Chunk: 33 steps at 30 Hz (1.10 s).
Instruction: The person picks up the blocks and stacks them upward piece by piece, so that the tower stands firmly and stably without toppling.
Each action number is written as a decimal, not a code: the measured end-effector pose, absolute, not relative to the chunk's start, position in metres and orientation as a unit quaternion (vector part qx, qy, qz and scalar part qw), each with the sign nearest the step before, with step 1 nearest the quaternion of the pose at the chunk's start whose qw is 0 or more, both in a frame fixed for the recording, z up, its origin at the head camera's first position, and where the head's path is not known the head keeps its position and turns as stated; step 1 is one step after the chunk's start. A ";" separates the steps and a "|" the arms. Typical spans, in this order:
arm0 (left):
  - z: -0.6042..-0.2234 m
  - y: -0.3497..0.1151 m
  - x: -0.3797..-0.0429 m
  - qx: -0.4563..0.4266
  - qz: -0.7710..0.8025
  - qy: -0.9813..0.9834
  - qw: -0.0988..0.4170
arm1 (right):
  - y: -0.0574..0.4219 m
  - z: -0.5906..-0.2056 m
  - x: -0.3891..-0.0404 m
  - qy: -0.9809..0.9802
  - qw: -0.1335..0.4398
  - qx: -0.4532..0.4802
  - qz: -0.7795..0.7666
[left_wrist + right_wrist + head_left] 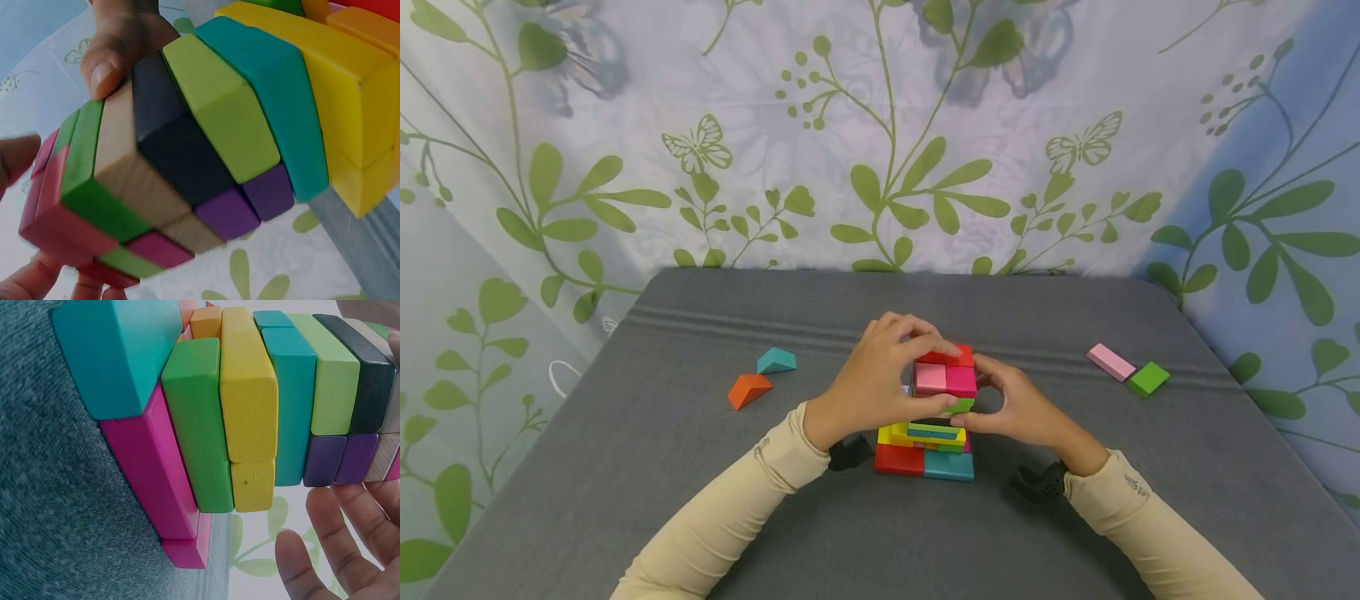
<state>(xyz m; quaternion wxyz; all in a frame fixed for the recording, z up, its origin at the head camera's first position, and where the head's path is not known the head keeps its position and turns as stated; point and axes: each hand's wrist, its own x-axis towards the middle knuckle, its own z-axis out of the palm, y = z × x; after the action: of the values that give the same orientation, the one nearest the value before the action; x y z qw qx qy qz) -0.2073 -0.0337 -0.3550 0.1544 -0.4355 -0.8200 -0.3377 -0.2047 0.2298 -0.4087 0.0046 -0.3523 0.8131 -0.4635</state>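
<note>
A tower of colored wooden blocks stands on the table between both hands. My left hand reaches around its upper part, the thumb at the front and the index fingertip on a red block at the top. My right hand grips the tower from the right, its thumb at the front. In the left wrist view, that thumb presses at a plain wood block beside a black block. Purple blocks lie close to the right fingers in the right wrist view. The tower hides some left fingertips.
Left of the tower lie an orange block and a teal block. On the right are a pink block and a green block. The grey table backs onto a leaf-patterned curtain.
</note>
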 end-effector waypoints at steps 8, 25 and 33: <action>-0.349 -0.061 -0.220 -0.434 -0.396 -0.808 0.044 | 0.230 -0.410 -0.206 0.813 -0.006 -0.360 -0.458; -0.355 -0.074 -0.238 -0.433 -0.425 -0.794 -0.030 | 0.231 -0.408 -0.206 0.750 -0.078 -0.381 -0.536; -0.357 -0.074 -0.240 -0.426 -0.434 -0.792 -0.043 | 0.231 -0.406 -0.205 0.747 -0.082 -0.380 -0.539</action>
<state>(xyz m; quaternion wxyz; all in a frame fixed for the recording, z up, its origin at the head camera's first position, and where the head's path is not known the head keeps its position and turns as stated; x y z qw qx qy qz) -0.2396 -0.0736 -0.3569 -0.0426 -0.4261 -0.7925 -0.4343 -0.2050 0.2311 -0.4061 -0.0818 -0.3798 0.7473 -0.5391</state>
